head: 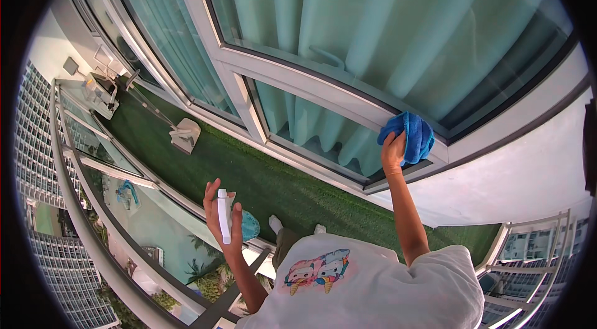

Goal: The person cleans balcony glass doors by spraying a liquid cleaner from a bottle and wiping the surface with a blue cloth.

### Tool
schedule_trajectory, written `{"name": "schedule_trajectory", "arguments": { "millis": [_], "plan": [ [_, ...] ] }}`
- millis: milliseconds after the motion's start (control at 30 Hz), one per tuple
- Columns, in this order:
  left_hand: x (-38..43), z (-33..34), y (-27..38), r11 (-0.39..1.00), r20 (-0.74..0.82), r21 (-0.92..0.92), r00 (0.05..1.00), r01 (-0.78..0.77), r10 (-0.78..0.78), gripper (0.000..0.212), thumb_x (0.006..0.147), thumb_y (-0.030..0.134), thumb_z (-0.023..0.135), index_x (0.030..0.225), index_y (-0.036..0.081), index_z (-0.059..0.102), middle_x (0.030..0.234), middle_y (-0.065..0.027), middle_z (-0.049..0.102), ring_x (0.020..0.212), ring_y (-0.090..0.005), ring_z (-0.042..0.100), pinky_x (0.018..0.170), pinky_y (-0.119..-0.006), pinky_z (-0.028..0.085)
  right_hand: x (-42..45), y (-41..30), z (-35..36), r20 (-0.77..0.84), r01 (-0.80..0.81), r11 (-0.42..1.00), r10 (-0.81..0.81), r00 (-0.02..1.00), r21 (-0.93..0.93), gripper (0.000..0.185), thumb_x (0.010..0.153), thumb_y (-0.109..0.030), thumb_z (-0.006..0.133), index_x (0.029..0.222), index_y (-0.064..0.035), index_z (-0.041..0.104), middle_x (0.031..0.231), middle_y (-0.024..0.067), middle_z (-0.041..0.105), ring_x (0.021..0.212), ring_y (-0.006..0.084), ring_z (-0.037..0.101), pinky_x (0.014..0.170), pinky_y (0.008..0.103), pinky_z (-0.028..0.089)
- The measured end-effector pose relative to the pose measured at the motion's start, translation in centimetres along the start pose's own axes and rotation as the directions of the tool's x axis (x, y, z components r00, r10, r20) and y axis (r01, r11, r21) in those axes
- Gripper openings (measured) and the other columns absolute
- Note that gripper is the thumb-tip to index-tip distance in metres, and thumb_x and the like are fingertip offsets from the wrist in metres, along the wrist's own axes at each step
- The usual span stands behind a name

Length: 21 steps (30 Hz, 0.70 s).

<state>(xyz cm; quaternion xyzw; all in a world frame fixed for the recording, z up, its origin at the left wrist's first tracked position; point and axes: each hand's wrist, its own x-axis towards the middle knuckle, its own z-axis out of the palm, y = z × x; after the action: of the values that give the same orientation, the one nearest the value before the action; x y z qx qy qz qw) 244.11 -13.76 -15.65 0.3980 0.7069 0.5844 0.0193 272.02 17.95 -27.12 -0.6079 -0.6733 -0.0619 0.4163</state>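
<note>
A folded blue cloth (410, 137) is pressed by my right hand (394, 149) against the white window frame (326, 82), near its lower right corner. My left hand (224, 217) is raised in front of the railing, around a spray bottle with a white trigger head (224, 217) and a translucent turquoise body (250, 225). Some of its fingers look extended. Behind the window glass (419, 26) hang pale green curtains (289, 7). A smaller glass pane (317, 128) lies below the frame's crossbar.
Green artificial turf (224, 156) covers the narrow balcony floor, where my feet stand. A metal railing (98, 179) with glass panels runs along the left. Farther back stand a long-handled dustpan (185, 135) and a white wheeled rack (100, 93). Another railing (536, 277) is at the right.
</note>
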Motion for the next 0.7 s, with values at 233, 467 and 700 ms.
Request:
{"name": "schedule_trajectory", "arguments": {
  "millis": [233, 467, 700],
  "plan": [
    [5.3, -1.9, -4.1, 0.999, 0.051, 0.006, 0.998, 0.035, -0.035, 0.018, 0.079, 0.01, 0.063, 0.092, -0.002, 0.061, 0.127, -0.0126, 0.052, 0.128, -0.0355, 0.037, 0.103, -0.046, 0.031, 1.0, -11.7, 8.9, -0.076, 0.438, 0.894, -0.432, 0.899, 0.096, 0.042, 0.087, -0.013, 0.052, 0.125, 0.0046, 0.048, 0.125, 0.0264, 0.05, 0.117, 0.0411, 0.047, 0.105, 0.0454, 0.031],
    [10.1, -4.6, -6.6, 0.991, 0.072, 0.113, 0.994, 0.076, -0.084, 0.02, 0.075, 0.008, 0.064, 0.093, 0.001, 0.062, 0.126, -0.0105, 0.053, 0.128, -0.0364, 0.039, 0.106, -0.047, 0.028, 5.9, -31.3, 21.3, 0.105, 0.823, 0.503, -0.833, 0.543, -0.262, 0.039, 0.077, -0.006, 0.059, 0.116, -0.0044, 0.057, 0.119, 0.026, 0.052, 0.114, 0.0424, 0.047, 0.095, 0.0439, 0.041],
    [11.8, -8.0, -8.2, 0.986, 0.065, 0.163, 0.998, 0.017, -0.028, 0.026, 0.079, 0.02, 0.066, 0.092, -0.003, 0.062, 0.127, -0.015, 0.052, 0.128, -0.0369, 0.04, 0.102, -0.044, 0.034, 6.3, -44.0, 18.2, 0.586, -0.497, 0.331, -0.598, 0.547, 0.802, 0.042, 0.074, 0.003, 0.046, 0.111, -0.0049, 0.062, 0.117, 0.0073, 0.059, 0.105, 0.0221, 0.054, 0.091, 0.0362, 0.043]
  ]
}}
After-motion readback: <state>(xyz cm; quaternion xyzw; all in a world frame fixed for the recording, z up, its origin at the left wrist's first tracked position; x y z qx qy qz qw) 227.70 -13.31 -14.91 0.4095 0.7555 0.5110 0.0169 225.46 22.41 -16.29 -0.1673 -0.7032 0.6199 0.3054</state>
